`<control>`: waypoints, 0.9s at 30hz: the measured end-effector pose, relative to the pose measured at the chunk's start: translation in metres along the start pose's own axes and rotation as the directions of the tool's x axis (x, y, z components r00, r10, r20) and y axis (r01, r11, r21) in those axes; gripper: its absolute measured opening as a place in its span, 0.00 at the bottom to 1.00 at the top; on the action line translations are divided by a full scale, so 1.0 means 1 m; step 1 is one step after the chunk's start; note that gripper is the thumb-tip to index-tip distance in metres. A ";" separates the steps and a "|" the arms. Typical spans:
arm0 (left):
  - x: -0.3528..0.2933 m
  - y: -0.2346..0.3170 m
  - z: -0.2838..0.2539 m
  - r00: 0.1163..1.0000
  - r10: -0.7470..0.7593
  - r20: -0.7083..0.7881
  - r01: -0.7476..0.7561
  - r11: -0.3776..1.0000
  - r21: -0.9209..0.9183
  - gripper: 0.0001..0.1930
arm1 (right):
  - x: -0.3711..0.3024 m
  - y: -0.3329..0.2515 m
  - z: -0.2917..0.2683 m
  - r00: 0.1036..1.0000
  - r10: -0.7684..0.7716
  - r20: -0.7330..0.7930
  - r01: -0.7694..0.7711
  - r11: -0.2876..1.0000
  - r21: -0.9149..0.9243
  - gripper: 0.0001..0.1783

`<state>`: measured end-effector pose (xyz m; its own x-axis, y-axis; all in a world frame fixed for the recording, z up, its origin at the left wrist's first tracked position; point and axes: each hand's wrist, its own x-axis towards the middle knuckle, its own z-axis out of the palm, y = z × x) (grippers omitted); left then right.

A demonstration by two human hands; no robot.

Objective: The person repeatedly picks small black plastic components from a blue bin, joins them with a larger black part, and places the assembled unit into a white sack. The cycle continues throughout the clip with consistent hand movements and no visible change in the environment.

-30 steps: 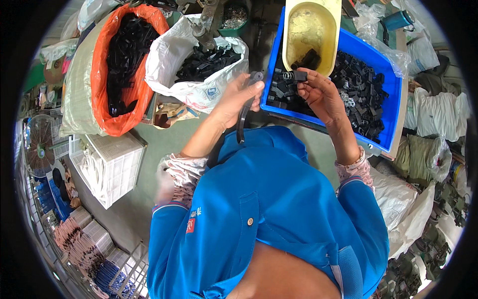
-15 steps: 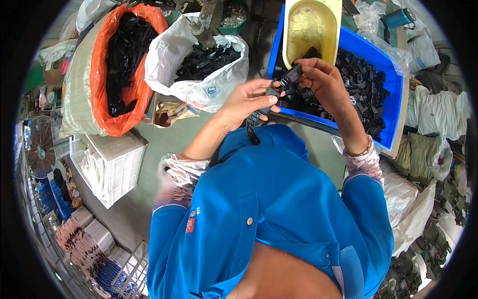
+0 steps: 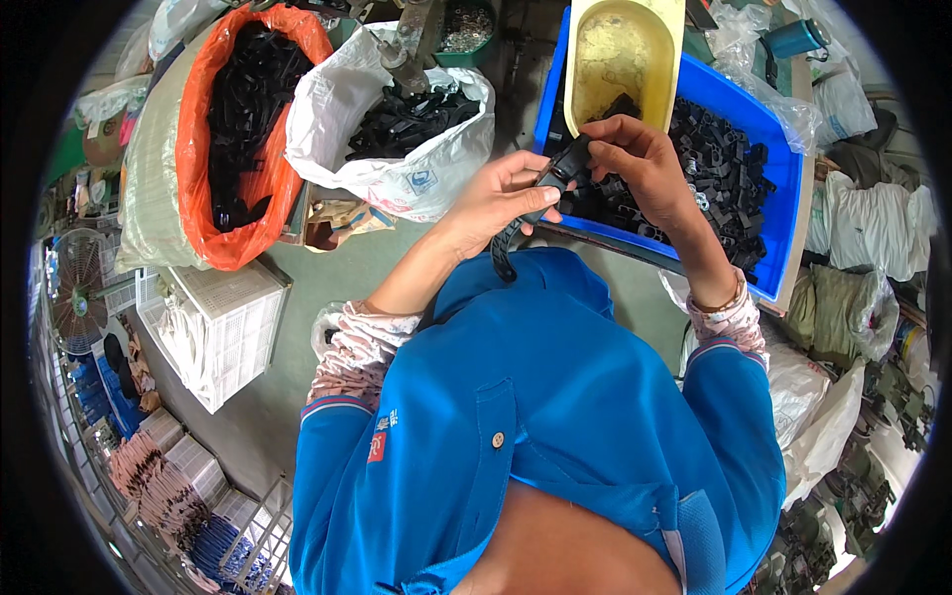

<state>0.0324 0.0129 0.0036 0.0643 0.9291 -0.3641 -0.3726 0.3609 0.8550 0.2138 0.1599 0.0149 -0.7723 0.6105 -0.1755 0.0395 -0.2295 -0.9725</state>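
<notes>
My left hand [image 3: 493,201] is closed around a long black plastic part [image 3: 503,253], whose curved, ribbed end hangs below the fingers. My right hand [image 3: 647,169] pinches a small black plastic piece [image 3: 571,157]. The two parts meet between my hands, over the near left side of a blue bin [image 3: 793,223]; whether they are locked together I cannot make out. Loose black plastic pieces [image 3: 719,164] fill much of that bin. A worn yellow tray [image 3: 623,59] rests across its far left part, just beyond my right hand.
Left of the bin stand a white sack [image 3: 397,178] and an orange-lined sack [image 3: 193,188], both holding black parts. A metal tool head [image 3: 402,69] juts over the white sack. A white plastic crate [image 3: 223,332] sits on the floor at left. A green container [image 3: 466,50] holds small metal pieces.
The small piece in my right hand has come down and left against the long part, closing the gap between them. My left hand has tilted the long part slightly.
</notes>
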 end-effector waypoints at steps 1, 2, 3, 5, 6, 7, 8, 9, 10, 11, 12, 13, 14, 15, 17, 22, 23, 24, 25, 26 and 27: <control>0.001 0.000 0.000 1.000 0.004 -0.002 -0.004 1.000 0.003 0.17 | 0.000 0.000 0.000 1.000 0.001 -0.005 -0.001 1.000 0.010 0.13; 0.002 0.000 -0.001 1.000 0.003 0.000 -0.003 1.000 0.014 0.17 | -0.001 0.002 0.000 1.000 -0.001 -0.018 0.001 1.000 0.008 0.13; 0.002 -0.001 -0.002 1.000 0.002 0.002 -0.002 1.000 0.026 0.17 | -0.001 0.005 0.001 1.000 -0.003 -0.031 0.003 1.000 0.006 0.12; 0.003 -0.001 -0.002 1.000 0.001 0.002 -0.001 0.999 0.040 0.17 | -0.003 0.007 0.003 0.998 -0.017 -0.055 0.016 1.000 -0.012 0.11; 0.003 -0.001 -0.002 1.000 0.001 0.003 -0.001 0.999 0.043 0.17 | -0.004 0.005 0.005 0.997 -0.029 -0.068 0.027 0.999 -0.029 0.11; 0.004 -0.001 -0.001 1.000 0.002 0.003 -0.002 0.999 0.047 0.17 | -0.005 0.005 0.006 0.996 -0.043 -0.079 0.039 0.998 -0.047 0.10; 0.004 -0.001 -0.001 1.000 0.009 -0.007 -0.009 0.999 0.052 0.17 | -0.005 0.005 0.005 0.997 -0.034 -0.073 0.031 0.999 -0.037 0.10; 0.004 0.000 0.000 1.000 0.017 -0.016 -0.016 0.998 0.057 0.17 | -0.005 0.005 0.004 0.998 -0.025 -0.066 0.024 0.999 -0.027 0.10; 0.004 0.000 0.001 0.999 0.023 -0.023 -0.022 0.998 0.062 0.17 | -0.006 0.005 0.003 0.998 -0.016 -0.061 0.015 1.000 -0.016 0.09; 0.006 0.000 0.003 0.998 0.052 -0.036 -0.047 0.990 0.130 0.18 | -0.008 0.007 0.004 0.999 -0.015 -0.052 0.015 1.000 -0.001 0.09; 0.008 -0.001 0.006 0.996 0.081 -0.047 -0.071 0.978 0.197 0.18 | -0.011 0.011 0.006 0.999 -0.014 -0.042 0.015 1.000 0.014 0.09; 0.010 -0.001 0.008 0.992 0.113 -0.058 -0.094 0.960 0.263 0.19 | -0.013 0.015 0.008 0.999 -0.014 -0.029 0.014 1.000 0.028 0.09; 0.011 -0.004 0.009 0.976 0.194 -0.094 -0.155 0.934 0.321 0.20 | -0.018 0.018 0.013 0.998 -0.035 -0.057 0.032 0.998 -0.053 0.11; 0.011 -0.009 0.011 0.953 0.276 -0.125 -0.211 0.901 0.380 0.20 | -0.022 0.021 0.021 0.993 -0.096 -0.068 0.097 0.995 0.012 0.11; 0.008 -0.009 0.013 0.917 0.375 -0.139 -0.261 0.825 0.502 0.20 | -0.034 0.037 0.028 0.994 -0.025 -0.111 0.044 0.984 0.172 0.09; -0.004 -0.014 -0.005 0.943 0.317 -0.103 -0.218 0.821 0.527 0.16 | -0.047 0.039 0.050 0.983 -0.069 -0.172 0.133 0.908 0.398 0.10; -0.007 -0.016 -0.008 0.963 0.243 -0.115 -0.167 0.877 0.451 0.15 | -0.045 0.034 0.045 0.994 -0.015 -0.105 0.047 0.950 0.310 0.11; -0.008 -0.017 -0.009 0.937 0.326 -0.126 -0.215 0.821 0.528 0.15 | -0.039 0.027 0.035 0.998 0.046 -0.040 -0.036 0.976 0.214 0.11; -0.008 -0.018 -0.011 0.924 0.356 -0.141 -0.223 0.799 0.558 0.15 | -0.031 0.023 0.025 0.994 0.112 0.015 -0.113 0.987 0.111 0.12; -0.008 -0.021 -0.014 0.909 0.386 -0.154 -0.230 0.775 0.588 0.15 | -0.016 0.025 0.014 0.999 -0.004 -0.052 0.001 0.999 -0.049 0.13; -0.009 -0.024 -0.017 0.893 0.418 -0.167 -0.237 0.753 0.614 0.15 | 0.000 0.027 -0.007 0.987 -0.100 -0.124 0.038 0.904 -0.426 0.13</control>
<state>0.0250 -0.0052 -0.0197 -0.2528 0.9671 -0.0299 0.2724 0.1008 0.9569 0.2197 0.1592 -0.0129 -0.6880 0.7194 -0.0951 0.2763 0.1386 -0.9510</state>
